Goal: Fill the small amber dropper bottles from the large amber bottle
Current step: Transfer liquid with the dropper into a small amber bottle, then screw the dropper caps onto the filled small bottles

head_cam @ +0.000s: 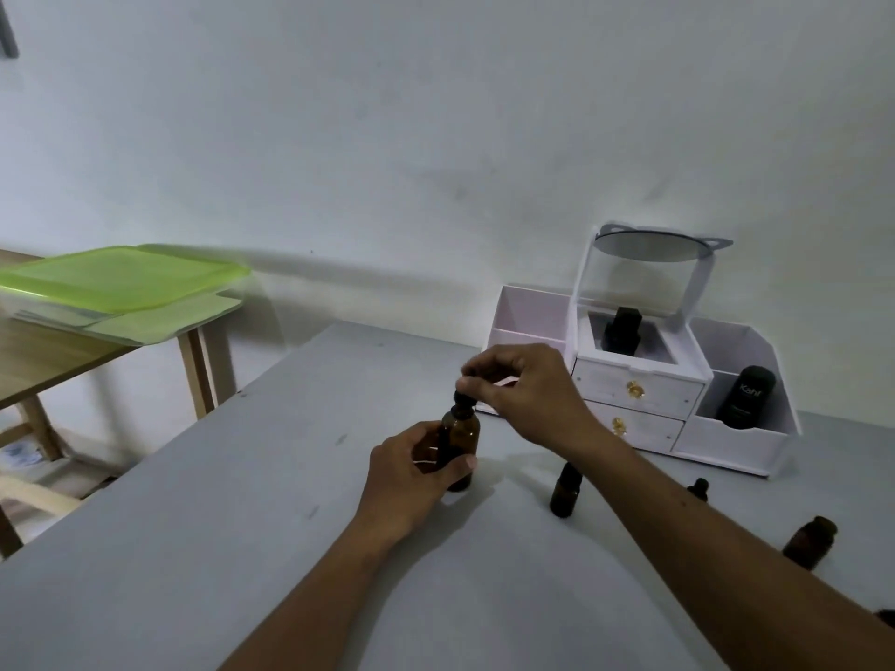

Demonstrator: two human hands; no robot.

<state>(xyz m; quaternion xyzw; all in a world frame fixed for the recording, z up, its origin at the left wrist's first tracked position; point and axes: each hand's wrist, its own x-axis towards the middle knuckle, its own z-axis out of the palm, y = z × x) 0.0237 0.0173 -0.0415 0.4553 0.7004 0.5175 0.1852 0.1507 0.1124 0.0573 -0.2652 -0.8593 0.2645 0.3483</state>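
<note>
The large amber bottle [462, 435] stands upright on the grey table [242, 549]. My left hand [411, 472] grips its body from the left. Right above it, my right hand [523, 389] pinches the black dropper cap [462, 397] at the bottle's neck. A small capped amber dropper bottle [565, 491] stands to the right of the large one. Farther right, partly behind my right forearm, is another small bottle [699, 489]. An uncapped small amber bottle [810, 542] stands near the right edge.
A white organiser [629, 385] with drawers and a mirror stands at the table's back right, holding a black bottle [621, 329] and a black tube [743, 397]. A wooden side table with a green lid [121, 278] stands at the left.
</note>
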